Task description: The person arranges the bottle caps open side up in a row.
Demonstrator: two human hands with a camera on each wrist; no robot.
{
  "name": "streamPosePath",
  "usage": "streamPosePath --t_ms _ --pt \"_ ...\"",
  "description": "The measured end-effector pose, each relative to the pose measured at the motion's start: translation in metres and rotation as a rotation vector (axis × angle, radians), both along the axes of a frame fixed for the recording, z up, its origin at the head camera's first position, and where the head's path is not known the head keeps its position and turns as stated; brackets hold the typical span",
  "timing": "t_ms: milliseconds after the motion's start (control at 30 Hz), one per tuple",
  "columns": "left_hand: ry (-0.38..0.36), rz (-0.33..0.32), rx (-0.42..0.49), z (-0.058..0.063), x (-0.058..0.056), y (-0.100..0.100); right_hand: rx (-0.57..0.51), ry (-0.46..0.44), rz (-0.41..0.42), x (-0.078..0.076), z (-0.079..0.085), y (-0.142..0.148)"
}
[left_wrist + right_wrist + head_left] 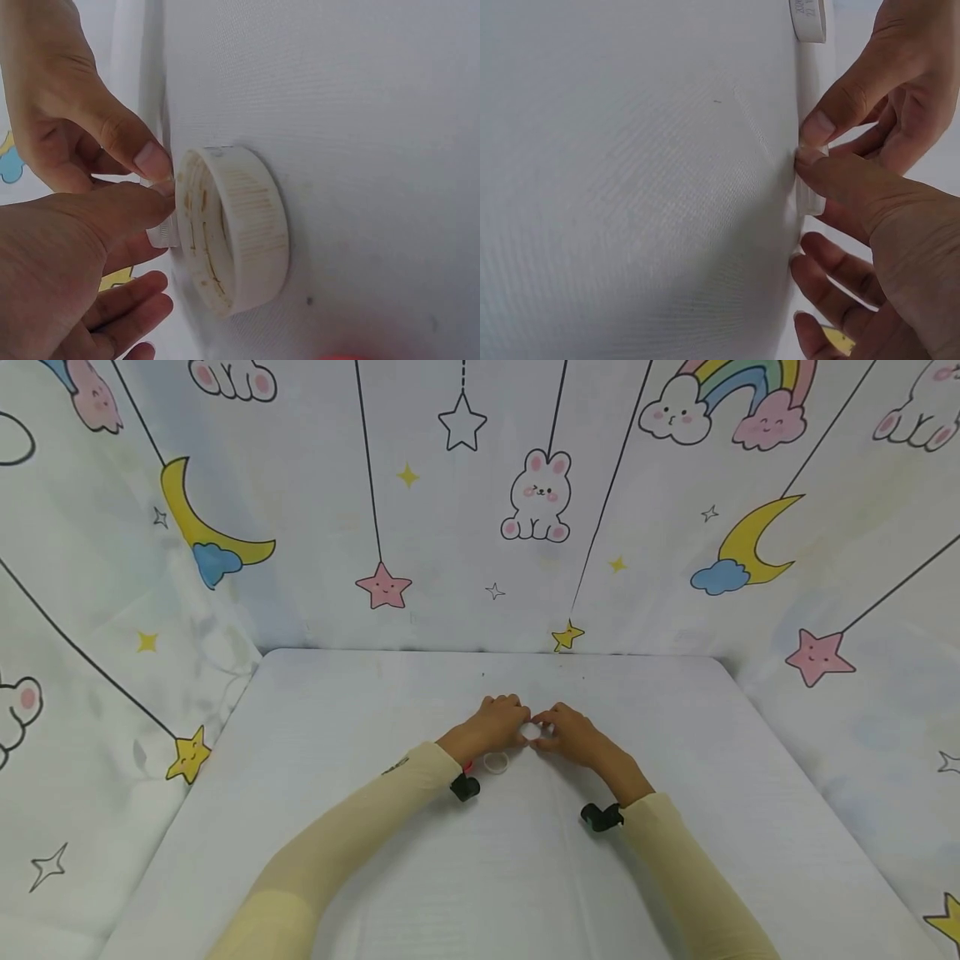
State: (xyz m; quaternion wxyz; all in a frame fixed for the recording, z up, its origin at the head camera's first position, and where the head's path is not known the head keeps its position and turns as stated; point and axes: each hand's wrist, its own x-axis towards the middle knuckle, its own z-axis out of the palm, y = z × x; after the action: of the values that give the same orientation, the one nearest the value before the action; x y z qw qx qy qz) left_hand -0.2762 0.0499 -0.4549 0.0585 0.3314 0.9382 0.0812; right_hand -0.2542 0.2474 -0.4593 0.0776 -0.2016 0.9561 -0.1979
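Note:
Both hands meet near the far part of the table over a small whitish ribbed cap (531,732). My left hand (501,724) pinches its left side with thumb and fingers. From the other side, my right hand (574,737) pinches it too, the thumbs nearly touching in the right wrist view, where the cap (811,196) is partly hidden by fingers. A larger white cap (259,229), with brownish stains inside and on its ribbed rim, lies open side up on the table beside the left hand, untouched.
A white cloth covers the table (480,877). Near the left wrist a bit of a red thing (468,767) shows, mostly hidden. Behind and at the sides hangs a printed curtain (457,527) with stars, moons and rabbits.

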Motion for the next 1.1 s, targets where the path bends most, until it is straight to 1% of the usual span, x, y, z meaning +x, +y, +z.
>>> streamPosePath --t_ms 133,300,433,567,667,767,867,967,1100 --pt "0.005 -0.002 0.009 0.002 0.002 -0.001 0.009 -0.011 -0.004 -0.001 0.000 0.000" --pt "0.011 -0.013 0.036 0.004 0.003 -0.003 -0.047 -0.048 -0.008 0.001 0.007 0.003" --pt "0.034 -0.042 0.066 0.003 0.003 -0.008 -0.088 -0.070 -0.002 0.002 0.012 0.006" --pt "0.065 -0.086 0.108 0.005 0.005 -0.013 -0.086 -0.093 -0.008 0.002 0.015 0.007" --pt "0.104 -0.130 0.123 0.009 0.008 -0.017 -0.088 -0.098 0.001 0.003 0.017 0.007" --pt "0.168 -0.184 0.113 0.011 0.011 -0.020 -0.091 -0.089 0.024 0.005 0.019 0.006" --pt "0.236 -0.228 0.098 0.013 0.013 -0.022 -0.091 -0.095 0.025 0.006 0.020 0.004" --pt "0.283 -0.250 0.090 0.013 0.015 -0.024 -0.095 -0.098 0.022 0.009 0.023 0.004" --pt "0.327 -0.271 0.109 0.011 0.017 -0.025 -0.103 -0.108 0.015 0.011 0.025 0.004"
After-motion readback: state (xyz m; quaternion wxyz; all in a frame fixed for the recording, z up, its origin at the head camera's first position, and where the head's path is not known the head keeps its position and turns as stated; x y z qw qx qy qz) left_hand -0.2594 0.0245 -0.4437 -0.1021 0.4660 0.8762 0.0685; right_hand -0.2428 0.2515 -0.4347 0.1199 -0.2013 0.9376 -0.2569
